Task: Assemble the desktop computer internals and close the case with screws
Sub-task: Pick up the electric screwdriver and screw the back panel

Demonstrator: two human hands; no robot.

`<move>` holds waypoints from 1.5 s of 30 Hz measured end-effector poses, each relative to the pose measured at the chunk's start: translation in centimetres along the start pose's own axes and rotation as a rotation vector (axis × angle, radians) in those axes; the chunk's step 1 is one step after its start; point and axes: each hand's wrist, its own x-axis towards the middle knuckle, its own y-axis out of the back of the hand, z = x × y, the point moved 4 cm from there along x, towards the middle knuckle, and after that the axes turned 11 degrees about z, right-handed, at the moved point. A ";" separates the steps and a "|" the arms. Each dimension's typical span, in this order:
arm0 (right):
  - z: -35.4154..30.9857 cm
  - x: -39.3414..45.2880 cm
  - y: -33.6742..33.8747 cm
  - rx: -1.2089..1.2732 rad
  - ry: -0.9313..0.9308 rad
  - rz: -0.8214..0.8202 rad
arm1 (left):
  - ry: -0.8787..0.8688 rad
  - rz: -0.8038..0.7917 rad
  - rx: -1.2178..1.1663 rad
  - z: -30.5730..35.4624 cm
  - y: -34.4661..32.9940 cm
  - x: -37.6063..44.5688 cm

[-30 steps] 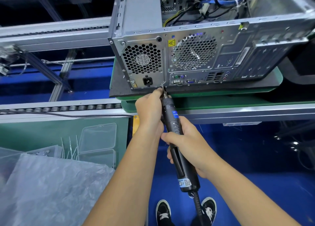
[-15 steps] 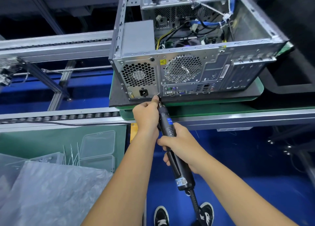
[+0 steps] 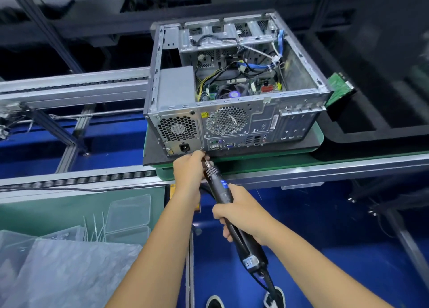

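Here, the driver tip meets the rear panel's lower edge.
Your right hand (image 3: 243, 217) grips the electric screwdriver (image 3: 222, 191); its long axis runs up-left toward the computer case (image 3: 232, 122). Your left hand (image 3: 189, 170), nearer the case, pinches the bit, apparently steadying a screw hidden behind your fingers.

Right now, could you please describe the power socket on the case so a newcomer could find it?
Find the open computer case on the conveyor. On its rear panel, lower left, below the honeycomb fan grille, sits the power socket: the only black rectangular inlet, left of the screwdriver tip.
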 end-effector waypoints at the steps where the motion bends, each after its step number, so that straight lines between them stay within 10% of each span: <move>1: -0.4 -0.7 0.3 -0.028 0.025 -0.019 | -0.042 -0.027 0.018 0.7 0.5 -0.4; 11: -9.9 -4.2 2.9 0.011 0.321 -0.015 | -0.572 -0.037 -0.005 13.4 -0.3 -5.3; 45: -23.9 7.1 27.1 0.090 0.447 0.355 | -0.536 -0.353 0.324 24.6 -25.0 0.4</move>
